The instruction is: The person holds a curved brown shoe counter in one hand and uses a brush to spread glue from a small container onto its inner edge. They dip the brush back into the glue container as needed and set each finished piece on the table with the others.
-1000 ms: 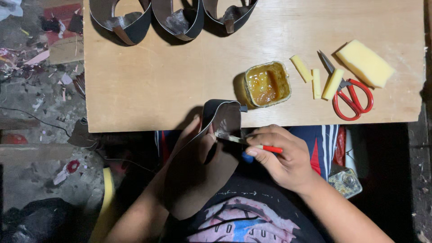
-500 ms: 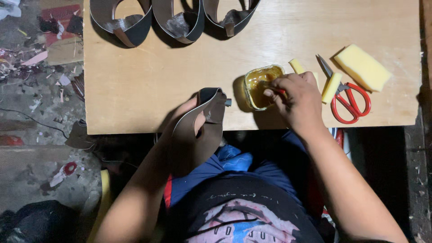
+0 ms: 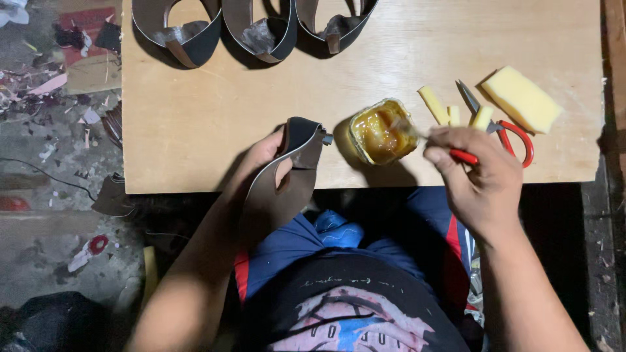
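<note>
My left hand (image 3: 264, 160) holds a dark brown leather shoe strap piece (image 3: 287, 176) at the near edge of the wooden board (image 3: 215, 111). My right hand (image 3: 479, 176) grips a red-handled brush (image 3: 456, 153), and the brush tip rests in a small open jar of amber glue (image 3: 381, 130). The jar stands on the board just right of the leather piece.
Three more curved leather pieces (image 3: 251, 26) lie along the board's far edge. Red-handled scissors (image 3: 502, 127), yellow foam strips (image 3: 450, 111) and a yellow foam block (image 3: 521, 98) sit at the right. The floor at the left is littered with scraps (image 3: 59, 91).
A second ago the brush touched the leather piece near my lap. My right hand then carried it up to the glue jar, and now it has drawn back slightly with the tip still in the glue.
</note>
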Tool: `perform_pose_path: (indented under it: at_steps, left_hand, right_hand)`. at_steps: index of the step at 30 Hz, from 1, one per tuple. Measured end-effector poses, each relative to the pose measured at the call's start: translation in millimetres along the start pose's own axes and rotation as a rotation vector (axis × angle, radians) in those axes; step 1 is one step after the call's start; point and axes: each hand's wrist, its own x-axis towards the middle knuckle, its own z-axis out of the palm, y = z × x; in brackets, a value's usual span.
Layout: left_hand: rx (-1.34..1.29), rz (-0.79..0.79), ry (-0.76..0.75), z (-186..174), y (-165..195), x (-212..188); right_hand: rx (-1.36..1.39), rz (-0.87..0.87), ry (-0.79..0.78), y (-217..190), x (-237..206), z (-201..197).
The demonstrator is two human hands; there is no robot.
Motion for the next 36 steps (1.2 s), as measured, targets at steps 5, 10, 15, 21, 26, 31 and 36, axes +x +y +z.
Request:
perform_pose_path:
  at_steps: [5,10,15,21,26,31,36]
  left_hand:
    - [-0.370,-0.049,-0.141,-9.2,-37.4,20.2]
    - [-0.338,-0.070,-0.148,-14.9,-76.0,29.0]
    - [-0.222,-0.129,-0.143,-16.2,-85.8,35.8]
    - [-0.202,-0.133,-0.130,-16.4,-39.0,22.9]
    - [0.323,0.302,0.021,-7.2,-0.7,0.6]
    - [0.353,0.336,0.026,-9.8,-11.9,5.1]
    - [0.390,0.430,-0.117,-20.4,-89.5,37.9]
  right_hand:
    - [0.261,0.016,-0.257,-14.0,-16.6,44.7]
    - [0.245,-0.209,-0.319,-7.7,0.0,111.5]
    - [0.196,-0.173,-0.325,-2.9,4.5,126.1]
    - [0.097,-0.139,-0.451,-5.5,12.1,123.6]
    - [0.101,-0.191,-0.326,-3.5,10.8,109.4]
    - [0.101,-0.156,-0.300,-10.9,15.5,134.0]
    - [0.019,-0.101,-0.297,-19.8,0.6,116.1]
